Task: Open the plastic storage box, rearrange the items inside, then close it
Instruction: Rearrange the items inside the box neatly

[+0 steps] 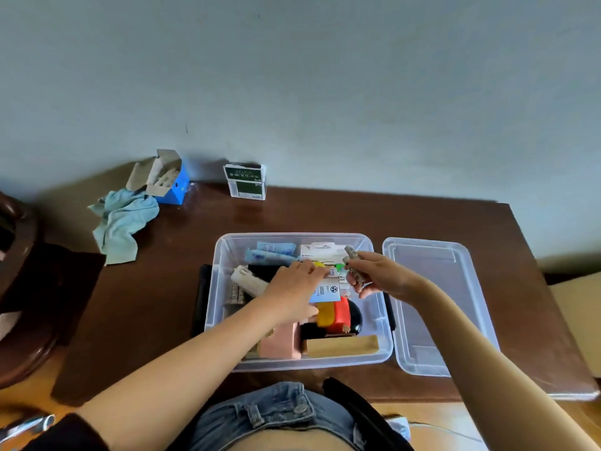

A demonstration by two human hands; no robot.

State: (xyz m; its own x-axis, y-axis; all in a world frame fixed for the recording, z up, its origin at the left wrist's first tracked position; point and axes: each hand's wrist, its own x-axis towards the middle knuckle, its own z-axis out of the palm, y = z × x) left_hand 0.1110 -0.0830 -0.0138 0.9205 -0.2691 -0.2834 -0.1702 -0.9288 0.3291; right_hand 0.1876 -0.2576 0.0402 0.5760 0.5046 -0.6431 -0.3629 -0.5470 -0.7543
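The clear plastic storage box (217, 307) stands open on the brown table, filled with several items. Its clear lid (432, 307) lies flat on the table just to the right. My left hand (292, 284) reaches into the middle of the box, its fingers on a white card packet (328, 292). My right hand (377, 276) hovers over the box's right side and grips a small patterned tube (353, 260) that sticks up between thumb and fingers. Inside the box I also see a red and yellow block (335, 315), a pink box (279, 341), blue packets (273, 252) and a cream device (248, 281).
At the back left of the table are an opened blue carton (172, 183), a crumpled light-blue cloth (122, 219) and a green-and-white box (246, 182) by the wall. A dark wooden chair (22, 288) stands at the left. The table's right edge lies just beyond the lid.
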